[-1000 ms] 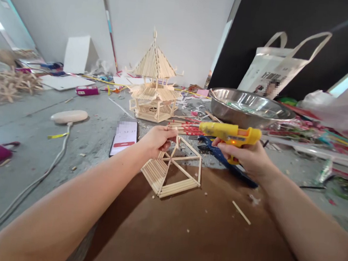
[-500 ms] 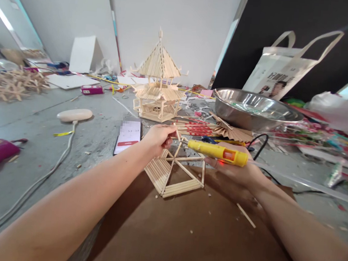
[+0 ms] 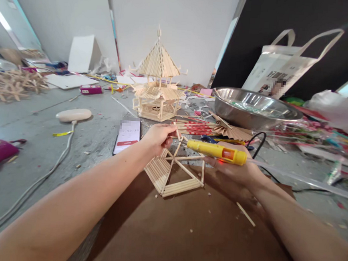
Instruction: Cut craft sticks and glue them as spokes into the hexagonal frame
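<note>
My left hand (image 3: pixel 159 138) pinches a short, thin wooden stick (image 3: pixel 177 131) between thumb and fingertips. My right hand (image 3: pixel 234 170) is wrapped round a yellow hot glue gun (image 3: pixel 216 150); a red light glows on its underside. The gun's nozzle points left, close to the lower end of the stick; whether they touch I cannot tell. Beneath both hands lies a flat six-sided frame of wooden sticks (image 3: pixel 182 187) with spokes meeting in the middle. Its left and front sections carry rows of sticks. My left hand covers part of its far left side.
Behind the hands stands a pagoda model (image 3: pixel 158 93) made of sticks. A phone (image 3: pixel 128 133), a steel basin (image 3: pixel 238 111), a folded paper fan (image 3: pixel 232 131) and red-marked sticks surround the brown board (image 3: pixel 166 234). A white charger-like device (image 3: pixel 74 115) trails a cable at left.
</note>
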{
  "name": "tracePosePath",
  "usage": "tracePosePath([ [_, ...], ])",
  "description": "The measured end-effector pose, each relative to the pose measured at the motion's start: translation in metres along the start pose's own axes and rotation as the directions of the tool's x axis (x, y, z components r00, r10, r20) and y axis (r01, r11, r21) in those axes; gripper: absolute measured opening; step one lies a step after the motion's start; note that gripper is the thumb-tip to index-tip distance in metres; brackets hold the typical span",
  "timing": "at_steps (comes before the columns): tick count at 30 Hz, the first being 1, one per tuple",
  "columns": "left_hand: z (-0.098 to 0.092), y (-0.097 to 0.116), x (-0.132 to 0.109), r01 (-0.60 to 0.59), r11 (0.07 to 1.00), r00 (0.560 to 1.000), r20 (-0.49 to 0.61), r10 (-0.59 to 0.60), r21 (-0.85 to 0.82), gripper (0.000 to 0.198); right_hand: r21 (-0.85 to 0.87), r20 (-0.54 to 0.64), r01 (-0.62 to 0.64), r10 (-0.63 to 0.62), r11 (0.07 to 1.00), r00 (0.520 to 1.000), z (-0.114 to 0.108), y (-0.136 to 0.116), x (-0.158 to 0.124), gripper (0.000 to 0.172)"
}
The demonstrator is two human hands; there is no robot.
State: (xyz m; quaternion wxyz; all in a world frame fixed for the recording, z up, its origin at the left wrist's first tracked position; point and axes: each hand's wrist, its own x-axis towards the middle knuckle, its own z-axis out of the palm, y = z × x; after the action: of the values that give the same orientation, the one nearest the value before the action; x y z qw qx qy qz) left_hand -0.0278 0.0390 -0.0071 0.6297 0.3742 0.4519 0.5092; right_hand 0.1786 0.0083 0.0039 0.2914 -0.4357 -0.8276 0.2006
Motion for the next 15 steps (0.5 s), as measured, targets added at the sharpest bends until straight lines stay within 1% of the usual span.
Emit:
tracePosePath([
  [4, 0.0002, 0.0008, -0.0005, -0.007, 1.000, 1.000, 0.002, 0.007, 0.011, 0.020, -0.011, 0.000, -0.015, 0.015, 1.000, 1.000, 0.0000, 0.0006, 0.0003, 0.020],
  [10, 0.0005, 0.0019, -0.0019, -0.005, 1.000, 1.000, 0.007, 0.005, 0.022, 0.020, 0.004, -0.005, 0.004, -0.004, 1.000, 1.000, 0.0000, 0.0022, 0.0006, 0.019],
  [15, 0.0011, 0.0027, -0.0030, -0.013, 1.000, 1.000, 0.006, 0.013, 0.020, 0.017, 0.012, -0.019, -0.028, 0.028, 1.000, 0.999, -0.0012, -0.0028, 0.0007, 0.019],
])
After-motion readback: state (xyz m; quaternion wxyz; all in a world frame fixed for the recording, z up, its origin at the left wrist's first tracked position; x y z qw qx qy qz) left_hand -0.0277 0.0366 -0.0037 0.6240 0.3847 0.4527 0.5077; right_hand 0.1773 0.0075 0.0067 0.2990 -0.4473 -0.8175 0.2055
